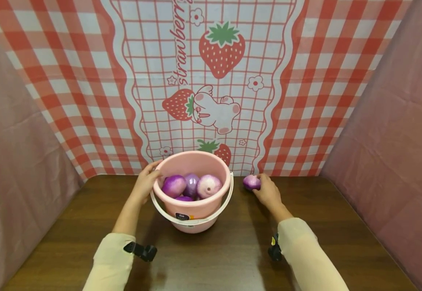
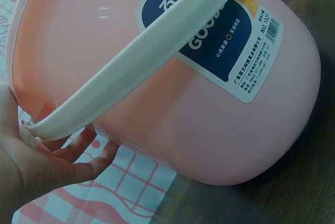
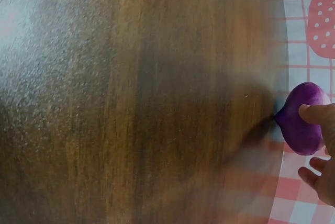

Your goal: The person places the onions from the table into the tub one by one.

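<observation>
A pink bucket (image 1: 193,210) with a white handle (image 1: 229,198) stands on the table, several purple onions (image 1: 174,186) inside it. My left hand (image 1: 147,181) holds the bucket's left rim. In the left wrist view, the fingers (image 2: 89,169) lie against the outer wall beside the handle's end. To the right of the bucket, my right hand (image 1: 269,192) pinches another purple onion (image 1: 251,182) near the table's back edge. Its pointed tip faces the table in the right wrist view, with the thumb (image 3: 316,113) across its side.
The brown wooden table (image 1: 233,258) ends at a red-and-white checked cloth (image 1: 313,101) with strawberry prints behind it. Pink cloth hangs along the left (image 1: 18,161) and right sides. The bucket's handle hangs down over its front.
</observation>
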{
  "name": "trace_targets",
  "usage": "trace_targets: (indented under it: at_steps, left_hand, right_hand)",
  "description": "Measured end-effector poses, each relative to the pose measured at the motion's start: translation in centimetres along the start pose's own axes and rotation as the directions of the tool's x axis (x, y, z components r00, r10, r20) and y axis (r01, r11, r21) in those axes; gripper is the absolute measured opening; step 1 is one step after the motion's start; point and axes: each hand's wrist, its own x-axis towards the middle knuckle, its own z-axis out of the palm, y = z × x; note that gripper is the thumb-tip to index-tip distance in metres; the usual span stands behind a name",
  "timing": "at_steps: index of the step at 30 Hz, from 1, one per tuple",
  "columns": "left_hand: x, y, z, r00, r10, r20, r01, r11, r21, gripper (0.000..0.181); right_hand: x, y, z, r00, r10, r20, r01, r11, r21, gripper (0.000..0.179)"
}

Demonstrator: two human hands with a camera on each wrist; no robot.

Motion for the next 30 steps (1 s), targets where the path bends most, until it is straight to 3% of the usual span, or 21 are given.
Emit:
trace_targets:
  at_steps: [15,30]
  left_hand:
    - [-0.1,0.0,0.0,1.000,-0.001,0.003,0.001,1.000,-0.002,0.054]
    - [-0.1,0.0,0.0,1.000,-0.010,0.011,0.011,1.000,-0.008,0.055]
  right_hand:
    - [-0.3,1.0,0.0,1.000,-0.021,-0.021,0.022,0.999,0.030,0.054]
    - [-0.2,1.0,-1.5,0.998,0.007,-0.059,-0.001,0.994,0.107,0.056]
